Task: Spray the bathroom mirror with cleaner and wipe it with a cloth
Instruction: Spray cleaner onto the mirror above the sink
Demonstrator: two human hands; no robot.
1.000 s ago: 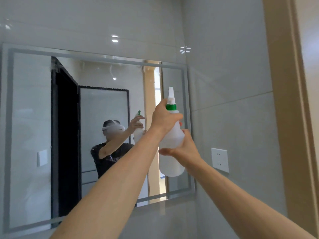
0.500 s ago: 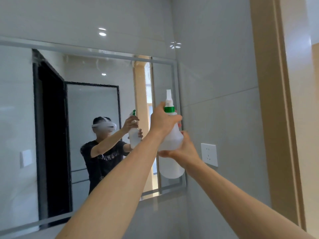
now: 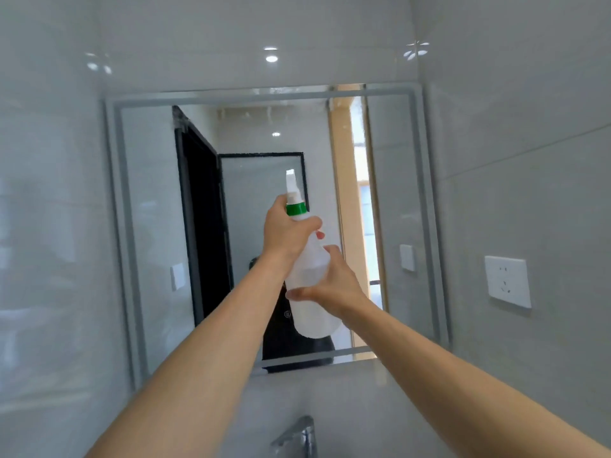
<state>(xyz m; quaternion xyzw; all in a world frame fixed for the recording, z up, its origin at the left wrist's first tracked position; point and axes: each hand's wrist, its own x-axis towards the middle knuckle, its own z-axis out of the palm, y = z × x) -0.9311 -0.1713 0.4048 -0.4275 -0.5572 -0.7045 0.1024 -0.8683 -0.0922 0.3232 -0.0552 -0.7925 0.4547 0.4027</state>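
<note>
**Both hands on the spray bottle before the mirror**

The spray bottle, translucent white with a green collar and a white nozzle, is held upright in the air in front of the middle of the mirror, nozzle toward the glass. The left hand grips the neck just under the collar, its fingers curled round the far side. The right hand grips the bottle's body lower down, thumb across the near side. The mirror hangs on the tiled wall, with small droplets near its top edge. A white wall socket sits right of the mirror's right edge. A chrome tap shows at the bottom edge below the mirror.
</note>
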